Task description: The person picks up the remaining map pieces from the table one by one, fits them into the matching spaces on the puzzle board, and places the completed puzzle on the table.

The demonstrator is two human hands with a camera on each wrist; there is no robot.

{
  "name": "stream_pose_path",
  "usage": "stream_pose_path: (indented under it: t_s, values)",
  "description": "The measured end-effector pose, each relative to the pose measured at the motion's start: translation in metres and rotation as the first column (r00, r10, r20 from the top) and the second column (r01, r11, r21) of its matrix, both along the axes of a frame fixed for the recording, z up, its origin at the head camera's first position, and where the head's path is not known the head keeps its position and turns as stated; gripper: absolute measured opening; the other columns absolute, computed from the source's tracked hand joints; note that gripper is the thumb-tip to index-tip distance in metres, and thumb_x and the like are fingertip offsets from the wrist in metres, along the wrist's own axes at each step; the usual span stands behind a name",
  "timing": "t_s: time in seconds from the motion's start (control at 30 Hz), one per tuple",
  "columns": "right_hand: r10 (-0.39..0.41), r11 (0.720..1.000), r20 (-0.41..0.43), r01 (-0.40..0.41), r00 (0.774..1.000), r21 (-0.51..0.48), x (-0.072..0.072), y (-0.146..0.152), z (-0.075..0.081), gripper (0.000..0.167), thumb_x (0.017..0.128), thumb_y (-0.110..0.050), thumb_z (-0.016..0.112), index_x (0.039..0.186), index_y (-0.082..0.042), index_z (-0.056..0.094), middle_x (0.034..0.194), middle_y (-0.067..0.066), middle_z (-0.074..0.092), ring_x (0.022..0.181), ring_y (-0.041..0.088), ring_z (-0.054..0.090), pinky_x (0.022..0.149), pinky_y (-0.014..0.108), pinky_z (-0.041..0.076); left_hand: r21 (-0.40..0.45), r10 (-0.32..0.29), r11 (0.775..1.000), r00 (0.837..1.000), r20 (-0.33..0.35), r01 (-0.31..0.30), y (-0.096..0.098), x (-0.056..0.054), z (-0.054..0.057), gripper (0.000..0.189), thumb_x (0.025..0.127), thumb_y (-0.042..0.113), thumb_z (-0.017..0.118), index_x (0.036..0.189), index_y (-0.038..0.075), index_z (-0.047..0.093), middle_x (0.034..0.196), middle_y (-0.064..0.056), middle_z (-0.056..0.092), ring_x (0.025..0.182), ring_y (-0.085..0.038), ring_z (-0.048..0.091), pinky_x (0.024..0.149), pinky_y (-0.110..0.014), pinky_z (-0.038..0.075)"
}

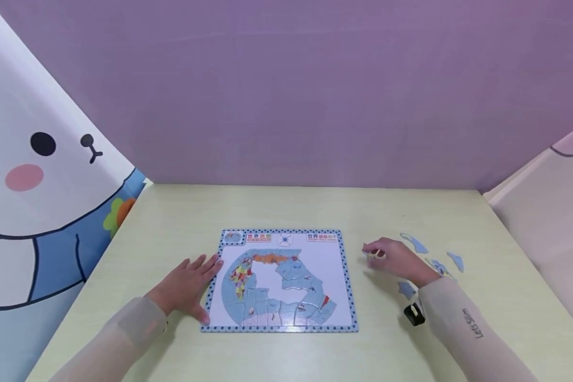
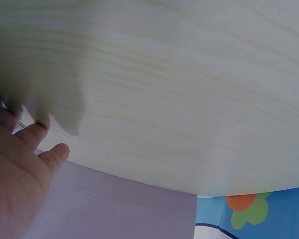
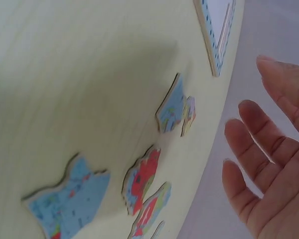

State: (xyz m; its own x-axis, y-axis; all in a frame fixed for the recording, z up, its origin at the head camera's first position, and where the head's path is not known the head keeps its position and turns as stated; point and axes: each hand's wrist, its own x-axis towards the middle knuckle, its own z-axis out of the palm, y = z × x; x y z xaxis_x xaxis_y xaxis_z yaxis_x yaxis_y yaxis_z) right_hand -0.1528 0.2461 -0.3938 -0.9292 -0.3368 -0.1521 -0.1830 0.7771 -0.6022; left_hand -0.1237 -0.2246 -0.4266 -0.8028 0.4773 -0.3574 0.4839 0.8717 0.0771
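Note:
A world-map puzzle board (image 1: pixel 286 329) with a dotted blue border lies flat on the table, its map partly filled with pieces. Against the board's left edge rests my left hand (image 1: pixel 187 286), fingers spread; in the left wrist view the hand (image 2: pixel 20 164) shows only in part. To the right of the board my right hand (image 1: pixel 393 255) hovers over loose pieces. In the right wrist view that hand (image 3: pixel 274 154) has parted, slightly bent fingers and nothing visible in it. Below them lie a blue piece (image 3: pixel 170 107), a small colourful piece (image 3: pixel 189 115) and a red-and-blue piece (image 3: pixel 142 179).
Near my right wrist lie a star-shaped blue piece (image 1: pixel 406 289) and a multicoloured piece (image 1: pixel 439 266). Farther out are a long blue piece (image 1: pixel 415 243) and a narrow one (image 1: pixel 456 261). A purple backdrop (image 1: pixel 315 106) rises behind the table, with a cartoon-printed cloth (image 1: pixel 52 212) at left.

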Motion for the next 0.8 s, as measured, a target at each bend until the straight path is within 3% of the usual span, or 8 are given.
stream_pose_path:
  t_s: [0.07, 0.23, 0.3, 0.47, 0.67, 0.8]
  values:
    - [-0.038, 0.999, 0.03, 0.037, 0.999, 0.023, 0.0, 0.003, 0.0, 0.031, 0.087, -0.007, 0.067, 0.117, 0.003, 0.065, 0.114, 0.02, 0.062, 0.089, 0.025, 0.057, 0.071, 0.034, 0.05, -0.004, -0.002, 1.0, 1.0, 0.0, 0.002, 0.0, 0.0, 0.0, 0.124, 0.054, 0.072, 0.076, 0.148, 0.002, 0.032, 0.154, -0.018, 0.027, 0.138, -0.046, 0.023, 0.105, -0.067, 0.022]
    - [-0.082, 0.995, 0.074, 0.078, 0.994, 0.057, -0.002, 0.008, 0.001, 0.032, 0.09, -0.009, 0.063, 0.119, 0.003, 0.063, 0.106, 0.018, 0.06, 0.059, 0.022, 0.055, 0.06, 0.033, 0.047, -0.016, -0.01, 1.0, 1.0, -0.009, 0.01, -0.001, -0.001, -0.001, 0.124, 0.055, 0.072, 0.076, 0.148, 0.003, 0.032, 0.154, -0.017, 0.027, 0.139, -0.045, 0.024, 0.105, -0.066, 0.023]
    - [-0.077, 0.994, 0.063, 0.072, 0.995, 0.086, -0.003, 0.01, 0.001, 0.032, 0.089, -0.011, 0.064, 0.119, 0.002, 0.063, 0.106, 0.019, 0.06, 0.059, 0.022, 0.055, 0.064, 0.037, 0.048, -0.017, -0.007, 1.0, 1.0, -0.008, 0.007, -0.001, -0.001, -0.001, 0.124, 0.055, 0.072, 0.076, 0.148, 0.003, 0.031, 0.154, -0.017, 0.027, 0.139, -0.045, 0.024, 0.105, -0.066, 0.024]
    - [-0.091, 0.985, 0.051, 0.082, 0.995, 0.155, -0.006, 0.014, 0.001, 0.034, 0.087, -0.014, 0.067, 0.118, 0.002, 0.064, 0.107, 0.021, 0.061, 0.079, 0.024, 0.055, 0.077, 0.045, 0.049, -0.013, 0.002, 1.0, 1.0, -0.002, -0.002, -0.001, -0.001, 0.0, 0.125, 0.054, 0.072, 0.076, 0.149, 0.004, 0.031, 0.155, -0.016, 0.027, 0.139, -0.045, 0.023, 0.106, -0.066, 0.022]
    - [-0.189, 0.98, 0.172, 0.175, 0.967, 0.091, -0.009, 0.018, -0.005, 0.04, 0.088, -0.017, 0.066, 0.119, 0.008, 0.06, 0.102, 0.018, 0.064, 0.074, 0.02, 0.058, 0.072, 0.04, 0.05, 0.001, 0.004, 1.0, 1.0, -0.005, -0.004, 0.0, 0.0, 0.0, 0.124, 0.055, 0.071, 0.076, 0.149, 0.004, 0.031, 0.155, -0.016, 0.027, 0.139, -0.045, 0.023, 0.106, -0.066, 0.022]
    - [-0.245, 0.969, 0.232, 0.23, 0.941, 0.089, -0.011, 0.018, -0.008, 0.044, 0.089, -0.021, 0.066, 0.12, 0.009, 0.059, 0.08, 0.006, 0.062, 0.066, 0.015, 0.051, 0.062, 0.035, 0.047, 0.001, 0.006, 1.0, 1.0, -0.001, -0.006, 0.0, 0.0, 0.0, 0.124, 0.055, 0.071, 0.076, 0.148, 0.004, 0.031, 0.155, -0.017, 0.027, 0.139, -0.045, 0.023, 0.106, -0.066, 0.022]
